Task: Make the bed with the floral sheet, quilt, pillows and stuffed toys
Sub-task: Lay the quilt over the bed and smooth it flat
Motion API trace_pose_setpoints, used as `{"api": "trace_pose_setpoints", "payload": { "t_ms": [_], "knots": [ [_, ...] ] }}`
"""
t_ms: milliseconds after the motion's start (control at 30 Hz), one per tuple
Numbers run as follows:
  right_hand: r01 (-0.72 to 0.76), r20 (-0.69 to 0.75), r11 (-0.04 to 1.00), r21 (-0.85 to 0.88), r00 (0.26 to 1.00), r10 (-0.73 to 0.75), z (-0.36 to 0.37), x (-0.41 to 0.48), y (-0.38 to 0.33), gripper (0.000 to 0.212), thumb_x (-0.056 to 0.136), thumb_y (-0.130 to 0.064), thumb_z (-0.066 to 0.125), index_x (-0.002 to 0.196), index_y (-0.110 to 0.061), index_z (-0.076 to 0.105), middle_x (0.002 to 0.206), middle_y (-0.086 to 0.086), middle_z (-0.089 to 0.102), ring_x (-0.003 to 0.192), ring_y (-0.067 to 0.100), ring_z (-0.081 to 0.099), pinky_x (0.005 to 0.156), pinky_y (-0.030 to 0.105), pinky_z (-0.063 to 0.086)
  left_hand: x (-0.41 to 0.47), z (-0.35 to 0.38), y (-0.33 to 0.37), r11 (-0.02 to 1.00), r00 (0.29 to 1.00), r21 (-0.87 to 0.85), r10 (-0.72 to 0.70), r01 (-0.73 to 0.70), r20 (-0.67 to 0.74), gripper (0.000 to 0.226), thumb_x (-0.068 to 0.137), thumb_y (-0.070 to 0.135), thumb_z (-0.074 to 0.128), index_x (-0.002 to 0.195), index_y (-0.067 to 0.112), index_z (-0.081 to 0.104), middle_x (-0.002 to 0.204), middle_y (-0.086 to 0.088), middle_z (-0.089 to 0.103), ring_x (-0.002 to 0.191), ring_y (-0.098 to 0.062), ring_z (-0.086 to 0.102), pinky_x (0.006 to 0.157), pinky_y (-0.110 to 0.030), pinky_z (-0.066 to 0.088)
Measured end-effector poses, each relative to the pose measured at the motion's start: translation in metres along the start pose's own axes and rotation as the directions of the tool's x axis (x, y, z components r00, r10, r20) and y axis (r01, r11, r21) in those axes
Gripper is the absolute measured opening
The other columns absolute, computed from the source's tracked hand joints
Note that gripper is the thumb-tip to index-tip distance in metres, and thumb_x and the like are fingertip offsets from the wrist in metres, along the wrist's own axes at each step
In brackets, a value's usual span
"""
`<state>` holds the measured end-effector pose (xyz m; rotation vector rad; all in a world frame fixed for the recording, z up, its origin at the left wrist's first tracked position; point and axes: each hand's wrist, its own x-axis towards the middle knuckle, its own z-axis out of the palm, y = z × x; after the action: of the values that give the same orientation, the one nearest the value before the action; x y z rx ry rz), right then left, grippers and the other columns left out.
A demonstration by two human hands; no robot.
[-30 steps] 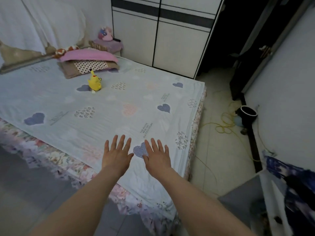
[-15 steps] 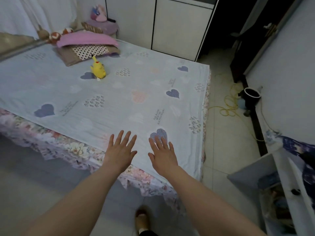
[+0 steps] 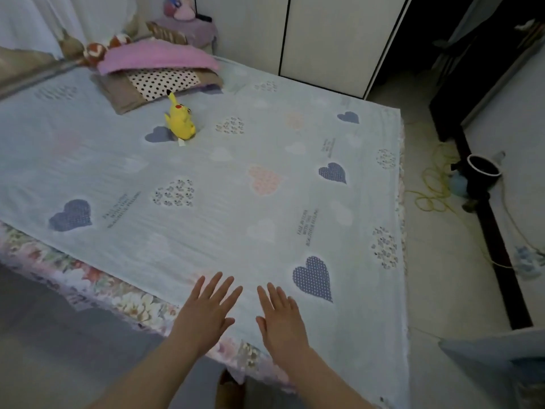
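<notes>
A pale blue quilt printed with hearts lies spread flat over the bed. The floral sheet shows as a frill below the quilt's near edge. My left hand and my right hand lie flat with straight fingers on the quilt near that edge, side by side. A yellow stuffed toy stands on the quilt further up. Behind it a pink pillow lies on a brown, dotted pillow. More stuffed toys sit at the head, another pink one on a stool.
A white wardrobe stands past the bed's far side. On the tiled floor to the right lie a yellow cable and a dark pot. A grey box sits at the lower right. A slippered foot shows below the bed's edge.
Both hands have slid back across the quilt toward its near edge, away from the dotted blue heart. The view has shifted so the bed sits higher in the frame.
</notes>
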<state>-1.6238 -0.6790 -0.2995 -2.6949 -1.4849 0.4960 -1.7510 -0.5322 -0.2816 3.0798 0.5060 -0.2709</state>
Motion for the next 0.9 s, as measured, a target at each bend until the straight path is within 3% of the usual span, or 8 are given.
{"api": "trace_pose_setpoints", "payload": {
  "t_ms": [200,300,367,534,600,700,800,900],
  "knots": [
    [-0.047,0.110,0.995,0.087,0.993,0.037,0.030,0.068,0.010,0.089,0.046,-0.048,0.091,0.127,-0.028,0.059,0.129,0.001,0.064,0.109,0.020,0.067,0.084,0.033,0.055,0.070,0.039,-0.048,0.994,0.990,-0.011,0.108,-0.107,0.091,0.087,0.051,0.056,0.089,0.127,0.022,0.064,0.133,-0.006,0.061,0.122,-0.031,0.058,0.109,-0.050,0.019],
    [-0.039,0.112,0.993,0.111,0.993,0.027,0.034,0.085,0.017,0.074,0.087,-0.032,0.070,0.150,-0.027,0.033,0.158,0.002,0.026,0.143,0.025,0.034,0.114,0.040,0.029,0.103,0.050,-0.063,0.990,0.982,0.015,0.140,-0.143,0.127,0.090,0.052,0.058,0.087,0.131,0.022,0.061,0.136,-0.007,0.058,0.125,-0.031,0.055,0.112,-0.050,0.022],
    [-0.047,0.128,0.994,0.096,0.991,0.034,0.056,0.100,0.022,0.067,0.098,-0.023,0.055,0.155,-0.025,0.019,0.162,0.005,0.013,0.149,0.026,0.017,0.119,0.038,0.015,0.121,0.068,-0.073,0.981,0.959,0.021,0.182,-0.191,0.219,0.090,0.063,0.059,0.081,0.140,0.023,0.052,0.145,-0.008,0.049,0.135,-0.031,0.045,0.115,-0.052,0.025],
    [-0.098,0.144,0.990,0.097,0.986,0.084,0.081,0.129,0.030,0.064,0.073,-0.014,0.082,0.132,-0.016,0.059,0.138,0.017,0.054,0.122,0.032,0.058,0.097,0.040,0.049,0.152,0.107,-0.087,0.966,0.937,0.017,0.247,-0.259,0.248,0.079,0.095,0.051,0.050,0.156,0.025,0.006,0.163,-0.004,0.001,0.150,-0.028,-0.003,0.120,-0.047,-0.001],
    [-0.123,0.175,0.989,0.081,0.979,0.107,0.098,0.136,0.030,0.058,0.052,-0.010,0.090,0.108,-0.013,0.071,0.111,0.017,0.069,0.090,0.033,0.070,0.070,0.038,0.058,0.156,0.129,-0.090,0.958,0.918,0.009,0.273,-0.288,0.287,0.078,0.095,0.049,0.052,0.156,0.024,0.009,0.163,-0.004,0.005,0.150,-0.027,0.001,0.121,-0.046,0.003],
    [-0.074,0.175,0.993,0.095,0.983,0.056,0.120,0.142,0.025,0.036,0.055,-0.002,0.081,0.087,-0.009,0.066,0.086,0.013,0.064,0.069,0.032,0.063,0.053,0.032,0.046,0.153,0.155,-0.094,0.927,0.875,-0.085,0.374,-0.366,0.309,0.074,0.082,0.047,0.070,0.144,0.020,0.040,0.150,-0.009,0.039,0.138,-0.033,0.035,0.112,-0.045,0.032],
    [-0.032,0.322,0.998,0.061,0.947,0.011,0.131,0.143,0.015,0.014,0.085,-0.011,0.061,0.097,-0.006,0.059,0.098,0.015,0.058,0.092,0.035,0.057,0.065,0.037,0.038,0.148,0.173,-0.094,0.887,0.808,-0.107,0.455,-0.450,0.374,0.060,0.070,0.043,0.079,0.117,0.017,0.052,0.118,-0.005,0.051,0.102,-0.026,0.051,0.078,-0.037,0.048],
    [-0.005,0.474,1.000,0.002,0.880,0.003,0.151,0.138,0.003,0.030,0.089,-0.020,0.059,0.115,-0.007,0.053,0.116,0.014,0.055,0.108,0.033,0.052,0.079,0.039,0.044,0.133,0.196,-0.086,0.873,0.762,-0.171,0.483,-0.457,0.431,0.053,0.075,0.031,0.076,0.118,0.013,0.050,0.116,-0.010,0.052,0.102,-0.030,0.054,0.076,-0.040,0.048]
  ]
}}
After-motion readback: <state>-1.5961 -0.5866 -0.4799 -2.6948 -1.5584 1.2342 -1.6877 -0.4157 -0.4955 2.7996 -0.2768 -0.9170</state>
